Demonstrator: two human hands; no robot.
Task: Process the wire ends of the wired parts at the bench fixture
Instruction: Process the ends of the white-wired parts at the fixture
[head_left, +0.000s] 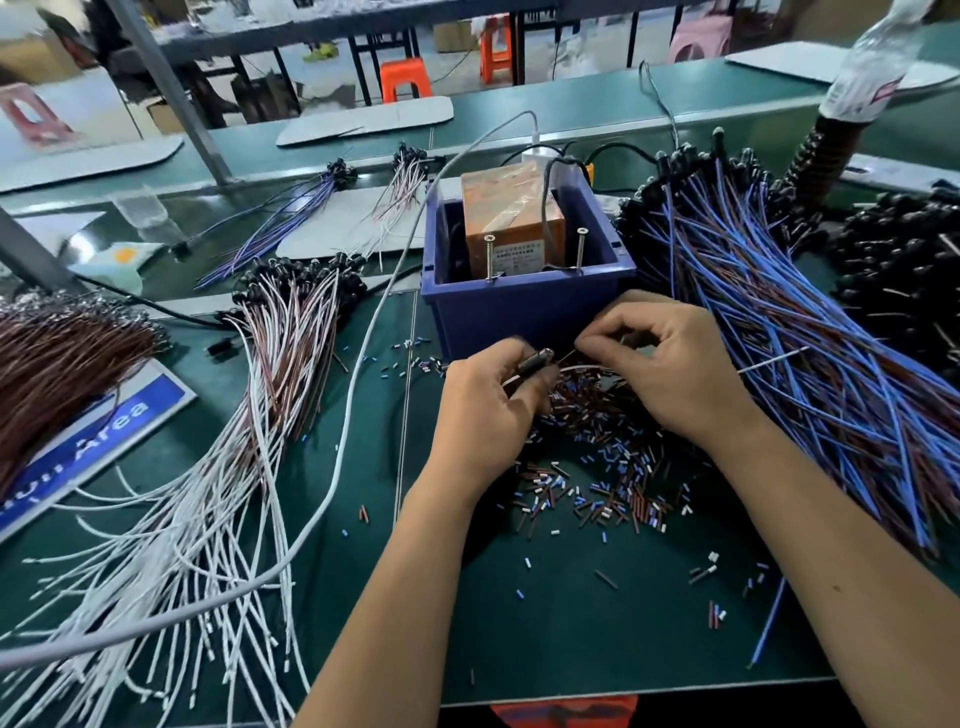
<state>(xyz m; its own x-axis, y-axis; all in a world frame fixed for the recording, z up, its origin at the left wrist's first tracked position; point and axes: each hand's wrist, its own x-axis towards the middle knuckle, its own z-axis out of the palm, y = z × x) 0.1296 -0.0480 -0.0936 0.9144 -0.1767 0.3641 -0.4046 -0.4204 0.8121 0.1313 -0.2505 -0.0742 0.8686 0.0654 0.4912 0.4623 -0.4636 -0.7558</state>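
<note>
I see a green bench mat (519, 623) crowded with wire bundles. My left hand (488, 410) grips a black wired part (535, 362); my right hand (670, 364) pinches its wire, before the blue box (524, 306). Scraps (597, 483) lie beneath.

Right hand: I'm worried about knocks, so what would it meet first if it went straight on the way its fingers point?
Probably the left hand, since the right hand curls its fingers leftward towards it; depth is unclear.
</note>
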